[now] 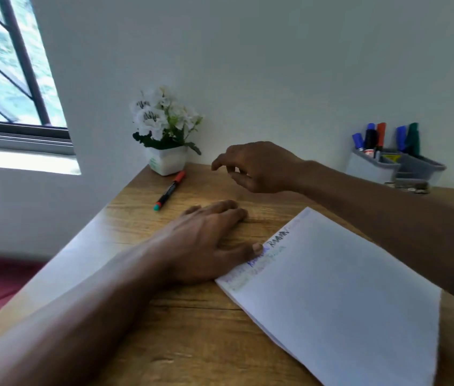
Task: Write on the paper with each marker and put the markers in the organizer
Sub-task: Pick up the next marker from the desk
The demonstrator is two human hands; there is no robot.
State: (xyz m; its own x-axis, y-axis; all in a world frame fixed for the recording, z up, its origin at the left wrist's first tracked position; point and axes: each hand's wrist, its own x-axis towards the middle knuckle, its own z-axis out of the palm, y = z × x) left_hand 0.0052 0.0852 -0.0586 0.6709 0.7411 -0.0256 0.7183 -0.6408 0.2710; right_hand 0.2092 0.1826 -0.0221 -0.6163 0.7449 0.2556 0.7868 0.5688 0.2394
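Note:
A white sheet of paper [340, 296] lies on the wooden table, with short lines of black, blue and green writing near its top left corner. My left hand [206, 240] lies flat on the table, its thumb pressing the paper's left edge. My right hand [253, 168] hovers above the table with loosely curled fingers and holds nothing. To its left a black marker with a red cap [169, 190] lies alone by the flower pot. A grey organizer [373, 168] at the back right holds several blue, black, red and green markers.
A white pot of white flowers [166, 160] stands at the table's back left corner against the wall. The table's left edge [86, 238] drops off beside a window and a dark red surface below.

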